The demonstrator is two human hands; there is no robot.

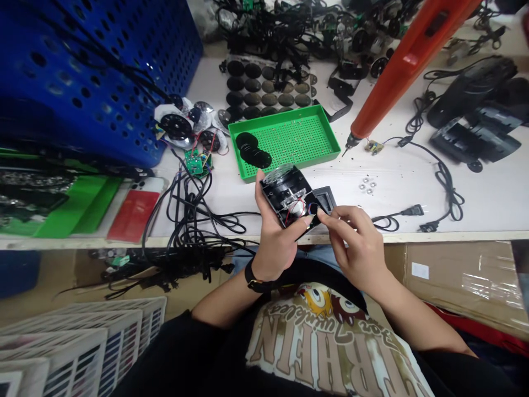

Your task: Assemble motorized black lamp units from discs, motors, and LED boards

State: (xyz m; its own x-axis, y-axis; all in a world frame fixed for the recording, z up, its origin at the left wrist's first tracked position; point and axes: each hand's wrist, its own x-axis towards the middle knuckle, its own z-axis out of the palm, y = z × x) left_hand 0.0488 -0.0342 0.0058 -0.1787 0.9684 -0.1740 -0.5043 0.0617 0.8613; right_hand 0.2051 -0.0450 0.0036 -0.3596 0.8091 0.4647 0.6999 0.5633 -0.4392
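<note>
Gripping black module (289,197) in closed left hand (276,242), just above worktop (413,165) front edge, near green tray (297,140); pinching module's wired corner with right hand (356,248) fingertips; apparently seating wiring, next calling for fine, steady pressure.

- The left hand (275,234) grips a black device housing (289,196) just in front of the green tray (289,140).
- The right hand (355,242) pinches at the housing's near right corner.
- Black discs (253,151) lie in the tray's left end.
- An orange power screwdriver (407,63) hangs right of the tray.
- A blue perforated crate (91,71) stands left of the tray.
</note>
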